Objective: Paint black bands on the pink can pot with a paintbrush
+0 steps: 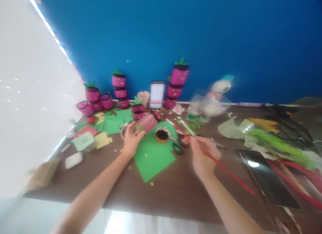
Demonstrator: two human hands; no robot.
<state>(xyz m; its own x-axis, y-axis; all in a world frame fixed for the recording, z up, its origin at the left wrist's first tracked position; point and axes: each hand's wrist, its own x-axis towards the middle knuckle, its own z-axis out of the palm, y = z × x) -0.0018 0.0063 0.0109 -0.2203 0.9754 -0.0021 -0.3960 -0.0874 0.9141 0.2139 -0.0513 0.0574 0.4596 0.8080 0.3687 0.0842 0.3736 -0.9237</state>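
Note:
My right hand (205,157) is closed round a thin red-handled paintbrush (227,173), whose far end points toward the middle of the table. A blurred pink cup (148,122) is at the fingertips of my left hand (133,138), which curl around its near side; motion smears its outline. Between my hands an open jar of black paint (162,135) stands on a green paper sheet (153,157). Dark-handled scissors (178,148) lie just right of the jar. Behind my left hand sits a small magenta cup with a black rim (138,112).
Stacked magenta cups with green leaf tops (175,90) stand along the blue wall, beside a propped phone (156,95). At the right lie a dark phone (268,178) and a green packet (279,147). Paper scraps and a white case (74,160) are at the left.

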